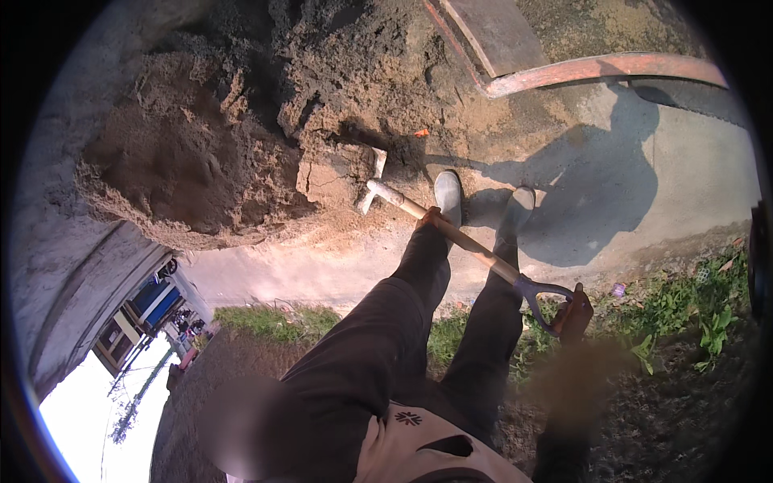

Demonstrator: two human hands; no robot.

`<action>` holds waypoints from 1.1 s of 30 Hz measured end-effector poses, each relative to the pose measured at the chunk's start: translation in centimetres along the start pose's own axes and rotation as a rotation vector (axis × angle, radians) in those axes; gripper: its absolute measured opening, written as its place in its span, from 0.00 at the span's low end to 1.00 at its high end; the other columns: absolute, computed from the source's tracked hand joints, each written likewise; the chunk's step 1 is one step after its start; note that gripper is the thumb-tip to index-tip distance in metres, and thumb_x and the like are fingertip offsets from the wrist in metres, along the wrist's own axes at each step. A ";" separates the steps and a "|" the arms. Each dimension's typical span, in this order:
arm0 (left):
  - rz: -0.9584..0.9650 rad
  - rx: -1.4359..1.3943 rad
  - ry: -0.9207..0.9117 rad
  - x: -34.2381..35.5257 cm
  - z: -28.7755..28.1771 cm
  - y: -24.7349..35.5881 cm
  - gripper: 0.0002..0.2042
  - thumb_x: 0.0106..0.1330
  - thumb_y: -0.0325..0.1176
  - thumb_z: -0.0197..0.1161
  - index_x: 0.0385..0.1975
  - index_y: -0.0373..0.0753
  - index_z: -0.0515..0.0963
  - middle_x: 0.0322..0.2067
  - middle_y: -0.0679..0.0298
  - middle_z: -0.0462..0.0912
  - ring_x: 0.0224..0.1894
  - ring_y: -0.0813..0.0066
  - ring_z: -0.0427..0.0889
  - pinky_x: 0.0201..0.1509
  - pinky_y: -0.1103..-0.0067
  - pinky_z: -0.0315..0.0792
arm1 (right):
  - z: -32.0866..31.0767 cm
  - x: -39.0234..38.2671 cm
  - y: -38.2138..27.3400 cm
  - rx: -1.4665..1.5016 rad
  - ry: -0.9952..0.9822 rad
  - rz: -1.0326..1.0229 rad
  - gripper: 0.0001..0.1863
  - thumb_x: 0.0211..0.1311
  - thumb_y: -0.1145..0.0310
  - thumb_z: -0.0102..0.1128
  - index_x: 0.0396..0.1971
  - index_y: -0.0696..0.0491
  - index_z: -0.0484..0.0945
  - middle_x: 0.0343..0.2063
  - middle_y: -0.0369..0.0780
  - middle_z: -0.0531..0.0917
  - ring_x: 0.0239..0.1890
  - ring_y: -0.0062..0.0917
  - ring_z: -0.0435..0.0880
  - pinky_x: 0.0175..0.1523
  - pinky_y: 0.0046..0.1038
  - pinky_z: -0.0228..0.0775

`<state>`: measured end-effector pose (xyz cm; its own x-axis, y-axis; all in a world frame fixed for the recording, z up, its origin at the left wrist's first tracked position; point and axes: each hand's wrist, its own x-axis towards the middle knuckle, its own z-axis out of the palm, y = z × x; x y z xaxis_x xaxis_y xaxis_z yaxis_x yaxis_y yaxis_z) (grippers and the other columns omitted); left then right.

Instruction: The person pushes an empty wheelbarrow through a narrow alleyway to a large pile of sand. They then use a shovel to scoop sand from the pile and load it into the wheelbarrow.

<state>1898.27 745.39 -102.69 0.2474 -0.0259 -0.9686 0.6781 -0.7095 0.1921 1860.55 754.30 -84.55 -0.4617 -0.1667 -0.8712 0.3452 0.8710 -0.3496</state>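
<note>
A shovel (463, 240) with a pale wooden shaft slants across the middle of the view. My left hand (431, 216) is wrapped round the shaft, on the part nearer the blade. At the other end, my right hand (574, 315) grips the purple D-shaped handle (527, 288). The metal blade (375, 179) meets the near right side of a heap of damp brown sand or mortar mix (193, 153); how deep it goes in is hidden. Just right of the blade are my boots (448, 191), on the concrete strip.
A reddish curved edging (604, 71) and a flat board (499, 32) lie at the far right. Green weeds (713, 314) and dark soil border the concrete (322, 270) on the near side. A blue vehicle (153, 302) stands at the far left. My shadow falls across the concrete.
</note>
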 end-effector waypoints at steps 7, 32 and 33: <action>0.143 0.233 -0.024 -12.6 -1.1 -2.8 0.03 0.59 0.30 0.56 0.27 0.45 0.68 0.15 0.68 0.67 0.12 0.72 0.67 0.15 0.73 0.68 | -11.5 -8.3 14.7 0.285 0.030 0.181 0.21 0.70 0.52 0.50 0.20 0.49 0.65 0.09 0.31 0.62 0.09 0.18 0.64 0.14 0.24 0.54; 1.404 1.002 -0.427 -47.7 47.8 10.5 0.28 0.48 0.33 0.71 0.44 0.28 0.63 0.33 0.42 0.79 0.38 0.44 0.81 0.45 0.60 0.74 | 0.5 -17.5 -8.5 0.806 -0.367 -0.037 0.20 0.63 0.49 0.56 0.36 0.52 0.69 0.25 0.39 0.75 0.28 0.27 0.76 0.30 0.29 0.71; 1.380 0.971 -0.448 -46.5 46.1 10.6 0.28 0.48 0.32 0.71 0.44 0.28 0.63 0.32 0.43 0.79 0.37 0.45 0.81 0.44 0.61 0.74 | -0.9 -19.0 -9.1 0.915 -0.411 0.088 0.20 0.63 0.47 0.55 0.34 0.52 0.69 0.22 0.38 0.74 0.24 0.26 0.75 0.27 0.27 0.70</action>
<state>1862.12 706.61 -62.93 -0.0714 -0.9797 -0.1871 -0.5141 -0.1246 0.8486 1865.44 749.93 -64.50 -0.1466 -0.4154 -0.8977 0.9390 0.2271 -0.2584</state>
